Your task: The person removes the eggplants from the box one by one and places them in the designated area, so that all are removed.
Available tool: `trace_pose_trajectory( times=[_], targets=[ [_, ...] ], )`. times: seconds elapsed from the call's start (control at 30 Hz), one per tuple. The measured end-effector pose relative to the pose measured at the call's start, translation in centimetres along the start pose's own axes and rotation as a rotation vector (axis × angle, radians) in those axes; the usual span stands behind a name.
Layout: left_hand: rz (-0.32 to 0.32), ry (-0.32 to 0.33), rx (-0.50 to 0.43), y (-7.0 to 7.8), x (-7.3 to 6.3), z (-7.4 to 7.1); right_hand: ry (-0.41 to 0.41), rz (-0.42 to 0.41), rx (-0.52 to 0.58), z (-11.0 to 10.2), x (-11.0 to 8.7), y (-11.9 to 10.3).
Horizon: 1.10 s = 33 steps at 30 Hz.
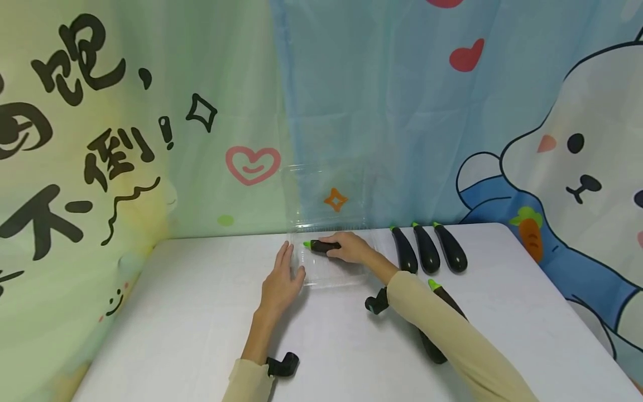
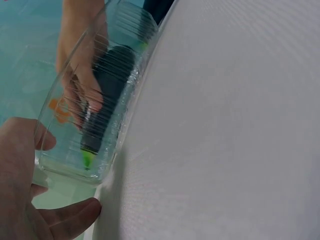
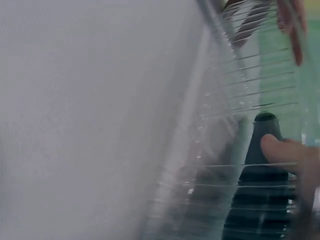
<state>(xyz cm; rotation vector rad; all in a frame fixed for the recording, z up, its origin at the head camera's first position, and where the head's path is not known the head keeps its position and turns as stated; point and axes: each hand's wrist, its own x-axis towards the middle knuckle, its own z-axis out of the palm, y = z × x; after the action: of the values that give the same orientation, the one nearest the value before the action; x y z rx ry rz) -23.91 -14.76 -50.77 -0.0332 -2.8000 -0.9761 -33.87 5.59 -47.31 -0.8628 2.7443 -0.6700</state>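
A clear plastic clamshell box point(image 1: 329, 279) sits at the table's back edge, its lid point(image 1: 321, 195) raised against the curtain. Inside the box, my right hand point(image 1: 350, 248) grips a dark eggplant point(image 1: 322, 246) with a green stem end pointing left. The right wrist view shows the thumb point(image 3: 280, 149) lying along the eggplant's narrow end, seen through the ribbed plastic wall. My left hand point(image 1: 281, 283) is at the box's left side with fingers extended. In the left wrist view its thumb point(image 2: 46, 139) overlaps the box rim and its other fingers reach below the corner.
Three eggplants point(image 1: 426, 248) lie in a row right of the box. Another eggplant point(image 1: 449, 301) lies nearer, partly hidden beneath the right sleeve point(image 1: 452, 335). A printed curtain point(image 1: 216, 72) hangs directly behind the white table point(image 1: 186, 312).
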Motion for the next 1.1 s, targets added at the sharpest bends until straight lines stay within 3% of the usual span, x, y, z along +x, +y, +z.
trace_pose_trajectory(
  times=[0.4, 0.7, 1.1],
  targets=[
    [0.017, 0.034, 0.01, -0.4, -0.1, -0.4, 0.181, -0.097, -0.102, -3.1, -4.2, -2.7],
    [0.017, 0.017, -0.01, -0.2, -0.1, 0.0, 0.319, -0.173, -0.146, -3.5, -10.3, -3.5],
    [0.039, 0.031, -0.007, -0.3, -0.2, 0.0, 0.379, -0.053, -0.13, -4.1, -15.3, -2.2]
  ],
)
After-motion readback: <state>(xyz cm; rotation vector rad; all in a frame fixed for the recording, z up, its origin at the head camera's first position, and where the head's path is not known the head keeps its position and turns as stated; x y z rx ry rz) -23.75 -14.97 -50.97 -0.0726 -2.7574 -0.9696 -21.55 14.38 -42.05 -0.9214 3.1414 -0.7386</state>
